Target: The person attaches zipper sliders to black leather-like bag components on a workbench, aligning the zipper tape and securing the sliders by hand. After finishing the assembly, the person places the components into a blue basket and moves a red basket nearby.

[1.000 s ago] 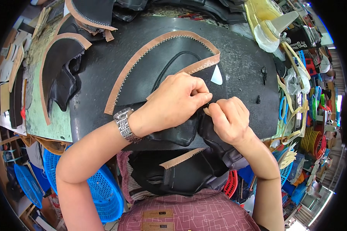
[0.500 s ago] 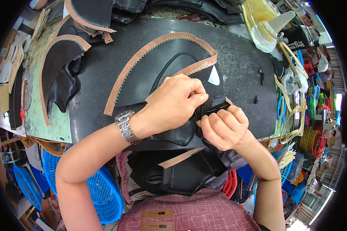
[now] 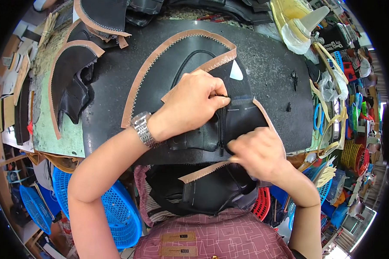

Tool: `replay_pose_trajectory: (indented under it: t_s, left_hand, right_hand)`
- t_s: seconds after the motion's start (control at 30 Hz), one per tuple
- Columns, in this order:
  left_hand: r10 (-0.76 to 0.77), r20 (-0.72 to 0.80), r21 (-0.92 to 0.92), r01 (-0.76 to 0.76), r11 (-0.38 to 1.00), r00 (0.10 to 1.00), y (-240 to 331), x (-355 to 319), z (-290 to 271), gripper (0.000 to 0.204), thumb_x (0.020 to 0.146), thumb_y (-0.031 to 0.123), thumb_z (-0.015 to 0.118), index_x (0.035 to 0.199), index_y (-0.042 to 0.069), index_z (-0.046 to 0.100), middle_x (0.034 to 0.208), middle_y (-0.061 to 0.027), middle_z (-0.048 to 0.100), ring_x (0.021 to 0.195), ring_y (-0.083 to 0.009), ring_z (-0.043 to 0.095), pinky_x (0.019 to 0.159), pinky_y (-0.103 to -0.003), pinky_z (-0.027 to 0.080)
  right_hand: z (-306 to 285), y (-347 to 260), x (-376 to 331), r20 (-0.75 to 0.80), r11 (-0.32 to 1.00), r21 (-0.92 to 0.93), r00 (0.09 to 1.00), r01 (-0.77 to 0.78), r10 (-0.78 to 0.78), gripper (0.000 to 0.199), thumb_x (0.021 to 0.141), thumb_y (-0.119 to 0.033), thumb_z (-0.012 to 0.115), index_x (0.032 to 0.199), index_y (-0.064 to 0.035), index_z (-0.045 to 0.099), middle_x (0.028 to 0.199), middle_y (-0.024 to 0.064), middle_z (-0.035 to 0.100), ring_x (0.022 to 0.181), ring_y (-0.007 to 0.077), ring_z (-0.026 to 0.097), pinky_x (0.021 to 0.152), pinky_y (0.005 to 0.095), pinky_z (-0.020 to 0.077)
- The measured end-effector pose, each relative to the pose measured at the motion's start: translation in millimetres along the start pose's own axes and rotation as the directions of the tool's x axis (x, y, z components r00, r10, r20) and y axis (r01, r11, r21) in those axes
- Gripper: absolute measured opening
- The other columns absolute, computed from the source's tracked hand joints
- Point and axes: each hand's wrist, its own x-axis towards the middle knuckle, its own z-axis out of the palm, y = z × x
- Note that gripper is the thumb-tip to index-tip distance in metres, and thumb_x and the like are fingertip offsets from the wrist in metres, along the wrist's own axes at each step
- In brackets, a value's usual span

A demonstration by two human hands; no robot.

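Note:
A black leather piece (image 3: 194,54) with a tan zigzag-stitched border lies on the dark work surface, a black cord looped across it and a small white patch (image 3: 236,71) near its right corner. My left hand (image 3: 188,105), wearing a metal watch (image 3: 143,128), pinches the upper end of a black zipper (image 3: 222,127) that runs down along the leather. My right hand (image 3: 260,153) is by the zipper's lower end, over a black panel (image 3: 244,118) with a tan stitched edge. Motion smears its fingers, so their grip is unclear.
More tan-edged black pieces (image 3: 69,80) lie at the left. Another black piece (image 3: 203,194) rests on my lap. Two small black parts (image 3: 289,106) sit on the surface at right. A cone-topped container (image 3: 302,32) stands far right; a blue basket (image 3: 121,216) stands lower left.
My right hand has moved slightly down and away from my left hand, baring the zipper and the black panel between them. The left hand's pinch has shifted slightly up and left with the leather.

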Motion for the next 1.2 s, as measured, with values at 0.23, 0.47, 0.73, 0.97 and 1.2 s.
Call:
replay_pose_trajectory:
  t_s: [0.23,0.47,0.73,0.97,1.2]
  left_hand:
    - [0.284,-0.205,0.308,-0.214,0.927,0.937,15,-12,-7,0.025,0.074,0.010,0.067,0.097,0.003,0.061,0.095,-0.0115,0.060,0.094,-0.0264,0.056,0.084,-0.034,0.044]
    - [0.341,-0.209,0.935,0.084,0.345,0.917,-2,-71,-124,0.051,0.076,0.027,0.069,0.119,0.004,0.053,0.125,-0.0190,0.049,0.114,-0.0374,0.046,0.097,-0.042,0.036]
    - [-0.254,-0.375,0.649,0.448,0.615,0.891,-72,-102,-191,0.057,0.078,0.021,0.065,0.129,0.005,0.045,0.130,-0.0159,0.047,0.120,-0.0292,0.045,0.098,-0.036,0.037]
    - [0.243,0.147,0.351,-0.281,0.893,0.959,42,-56,-33,0.054,0.066,0.006,0.069,0.117,0.002,0.051,0.119,-0.0166,0.050,0.111,-0.0317,0.049,0.094,-0.039,0.040]
    - [0.508,0.266,0.542,-0.563,0.624,0.819,12,-60,13,0.038,0.062,0.007,0.071,0.095,-0.003,0.056,0.107,-0.0182,0.057,0.101,-0.0320,0.057,0.088,-0.039,0.048]
  right_hand:
    - [-5,6,-21,0.030,0.975,-0.043,0.975,-0.217,0.218,0.035,0.065,-0.013,0.072,0.095,-0.0054,0.057,0.097,0.0072,0.054,0.087,0.0237,0.053,0.076,0.0355,0.0444]
    - [-1,6,-28,-0.022,0.971,-0.031,0.971,-0.237,0.236,0.035,0.063,-0.013,0.073,0.094,-0.0046,0.059,0.093,0.0085,0.054,0.085,0.0258,0.053,0.076,0.0370,0.0443]
    - [-2,7,-24,-0.061,0.974,-0.026,0.973,-0.224,0.222,0.034,0.064,-0.015,0.073,0.093,-0.0061,0.059,0.092,0.0079,0.053,0.083,0.0246,0.053,0.073,0.0360,0.0441]
    - [7,5,1,0.069,0.989,-0.134,0.997,0.055,-0.046,0.022,0.070,-0.018,0.058,0.089,-0.0067,0.057,0.088,0.0043,0.053,0.079,0.0170,0.053,0.071,0.0297,0.0449]
    - [8,28,-3,0.056,1.000,0.016,0.998,0.004,-0.005,0.023,0.069,-0.016,0.060,0.089,-0.0038,0.057,0.091,0.0077,0.057,0.079,0.0221,0.059,0.067,0.0313,0.0503]
